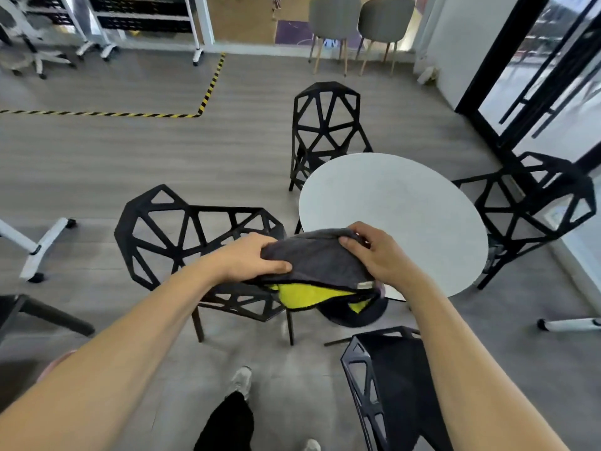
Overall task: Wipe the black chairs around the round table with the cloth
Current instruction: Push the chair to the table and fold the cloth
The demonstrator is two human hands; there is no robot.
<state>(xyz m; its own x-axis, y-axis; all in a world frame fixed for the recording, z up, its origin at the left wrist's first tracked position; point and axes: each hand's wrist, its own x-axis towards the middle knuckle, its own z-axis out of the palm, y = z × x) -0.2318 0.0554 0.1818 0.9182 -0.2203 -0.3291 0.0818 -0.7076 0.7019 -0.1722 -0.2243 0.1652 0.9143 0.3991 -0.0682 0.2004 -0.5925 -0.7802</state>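
A round white table [406,203] stands on grey flooring, ringed by four black lattice chairs: left [182,236], far [325,125], right [536,203], near [390,385]. Above the left chair's seat, the left hand [250,258] and right hand [374,252] grip a grey-and-yellow cloth [318,265], fingers curled over its opposite edges.

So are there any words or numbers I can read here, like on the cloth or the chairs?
None can be read.
Cloth: a small pale tag sewn on its edge is too small and blurred to read.
Top right, behind the glass door: a white sign is cut off and blurred.
Black chairs and round table: no writing shows.
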